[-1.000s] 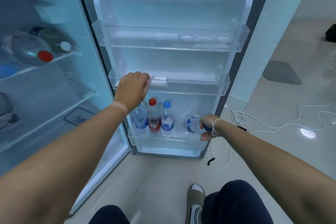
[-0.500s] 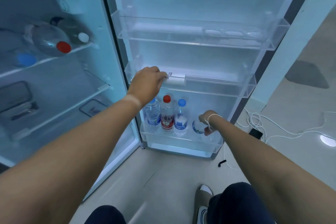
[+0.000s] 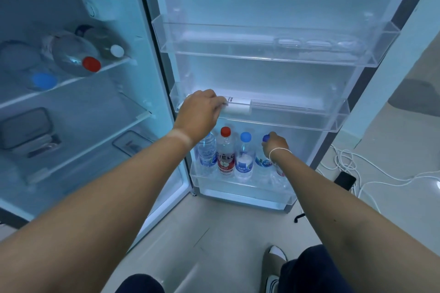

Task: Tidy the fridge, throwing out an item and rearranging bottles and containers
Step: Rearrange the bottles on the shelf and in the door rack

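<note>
The fridge door stands open in front of me. My left hand (image 3: 202,112) is closed around the end of a white tube-shaped container (image 3: 238,106) that lies in the middle door shelf (image 3: 333,121). My right hand (image 3: 275,144) grips the neck of a blue-capped water bottle (image 3: 263,162), which stands upright in the bottom door shelf (image 3: 238,188). To its left stand three more bottles: a blue-capped one (image 3: 245,157), a red-capped one with a red label (image 3: 225,154), and a clear one (image 3: 207,150) partly hidden behind my left wrist.
Inside the fridge, bottles with a red cap (image 3: 91,64) and a white cap (image 3: 117,50) lie on the upper shelf beside a blue lid (image 3: 44,81). Grey containers (image 3: 23,131) sit below. The top door shelf (image 3: 262,54) holds nothing. White cables (image 3: 352,164) trail on the floor at right.
My right hand has turned its bottle from lying on its side to standing upright beside the others. My left hand stays on the white container. My view has moved closer.
</note>
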### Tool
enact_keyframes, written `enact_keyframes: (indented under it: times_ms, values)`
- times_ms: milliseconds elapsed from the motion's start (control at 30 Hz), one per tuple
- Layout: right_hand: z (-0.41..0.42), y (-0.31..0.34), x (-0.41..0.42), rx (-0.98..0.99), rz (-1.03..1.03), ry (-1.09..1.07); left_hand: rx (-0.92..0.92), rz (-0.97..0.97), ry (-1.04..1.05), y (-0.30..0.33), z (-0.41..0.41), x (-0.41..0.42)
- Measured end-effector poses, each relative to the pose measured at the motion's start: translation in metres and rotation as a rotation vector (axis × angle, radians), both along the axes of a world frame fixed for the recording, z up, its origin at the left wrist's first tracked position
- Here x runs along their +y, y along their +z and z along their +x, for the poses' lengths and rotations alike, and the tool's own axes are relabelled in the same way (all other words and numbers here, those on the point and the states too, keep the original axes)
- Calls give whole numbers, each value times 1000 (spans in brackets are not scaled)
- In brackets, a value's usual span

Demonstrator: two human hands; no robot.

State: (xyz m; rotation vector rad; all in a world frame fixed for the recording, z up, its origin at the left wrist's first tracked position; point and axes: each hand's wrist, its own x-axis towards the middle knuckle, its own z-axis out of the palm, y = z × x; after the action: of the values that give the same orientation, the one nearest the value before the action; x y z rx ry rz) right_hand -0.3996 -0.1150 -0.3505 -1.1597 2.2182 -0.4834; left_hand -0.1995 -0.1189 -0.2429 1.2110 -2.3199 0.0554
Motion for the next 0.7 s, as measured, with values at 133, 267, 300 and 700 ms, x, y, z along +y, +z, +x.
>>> enact_keyframes:
  times_ms: [133,267,300,700]
  values:
    - [-3,0,5,13,2,16,-33,40,13,3,-1,2]
    - [-1,8,13,24,8,54,-67,72,36,6,-1,5]
    - [0,11,15,34,-6,69,-79,79,39,7,-1,6]
    - [63,49,37,70,-93,350,-208,236,125,13,39,18]
